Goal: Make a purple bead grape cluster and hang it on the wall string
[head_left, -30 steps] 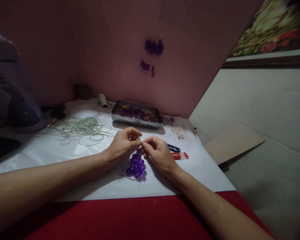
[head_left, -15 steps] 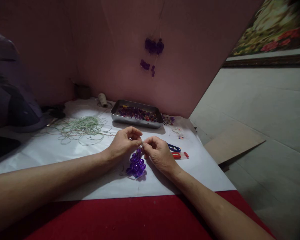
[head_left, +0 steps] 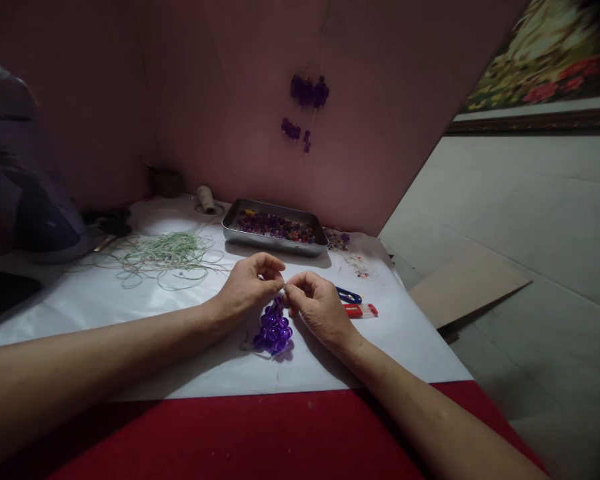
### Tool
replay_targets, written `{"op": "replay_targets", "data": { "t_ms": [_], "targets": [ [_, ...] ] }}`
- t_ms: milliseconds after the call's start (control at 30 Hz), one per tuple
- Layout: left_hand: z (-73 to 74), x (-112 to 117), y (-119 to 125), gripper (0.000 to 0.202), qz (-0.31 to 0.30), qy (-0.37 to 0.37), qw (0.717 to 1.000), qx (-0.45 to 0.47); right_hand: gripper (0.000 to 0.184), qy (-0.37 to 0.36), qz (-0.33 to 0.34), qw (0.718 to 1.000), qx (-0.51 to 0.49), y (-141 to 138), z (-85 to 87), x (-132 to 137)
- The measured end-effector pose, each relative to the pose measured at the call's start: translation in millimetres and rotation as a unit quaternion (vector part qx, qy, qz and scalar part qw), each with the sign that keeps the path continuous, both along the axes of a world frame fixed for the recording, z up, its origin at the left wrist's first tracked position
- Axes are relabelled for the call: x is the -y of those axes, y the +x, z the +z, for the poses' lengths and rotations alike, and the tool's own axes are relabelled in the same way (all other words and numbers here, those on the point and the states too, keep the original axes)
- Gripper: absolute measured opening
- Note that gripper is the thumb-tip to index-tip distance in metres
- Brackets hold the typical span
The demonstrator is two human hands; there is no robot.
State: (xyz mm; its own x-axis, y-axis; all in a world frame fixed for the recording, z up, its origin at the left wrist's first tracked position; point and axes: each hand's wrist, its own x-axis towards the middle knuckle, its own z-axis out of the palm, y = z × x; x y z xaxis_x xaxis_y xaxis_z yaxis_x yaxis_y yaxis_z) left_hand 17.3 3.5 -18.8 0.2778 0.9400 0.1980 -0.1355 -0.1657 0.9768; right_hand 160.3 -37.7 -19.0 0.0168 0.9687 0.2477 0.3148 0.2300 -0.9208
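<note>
A cluster of shiny purple beads [head_left: 273, 330], shaped like a bunch of grapes, hangs just over the white table cover below my fingertips. My left hand [head_left: 253, 283] is closed in a pinch at the top of the cluster, thumb against fingers. From the other side my right hand [head_left: 314, 300] pinches the same spot, its fingertips almost touching those of the left. Between them is a tiny pale bit, thread or a small bead; I cannot tell which. Just right of my right hand lie a blue-handled tool [head_left: 349, 295] and a red cutter [head_left: 361, 311].
Behind my hands stands a metal tray [head_left: 275, 243] of mixed beads. Loose small beads [head_left: 357, 265] lie to its right. A tangle of green cord [head_left: 173, 257] and a spool of thread [head_left: 206, 199] are at left. Purple bead clusters [head_left: 307, 92] hang on the pink wall.
Almost nothing differs. Both hands keep their pinch above the purple bead cluster, with only a very slight shift at the fingertips.
</note>
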Motion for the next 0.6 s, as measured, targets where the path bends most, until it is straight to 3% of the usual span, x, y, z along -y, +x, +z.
{"op": "replay_targets", "data": {
  "t_ms": [300,600],
  "targets": [
    [-3.2,-2.9,0.2,0.029,0.006,0.003,1.000,-0.006,0.016,0.026,-0.034,0.996,0.075,-0.3,-1.8,0.8],
    [6.1,1.2,0.8,0.026,0.023,0.011,0.999,-0.047,0.015,0.014,-0.022,0.998,0.051,-0.1,1.1,0.6]
  ]
}}
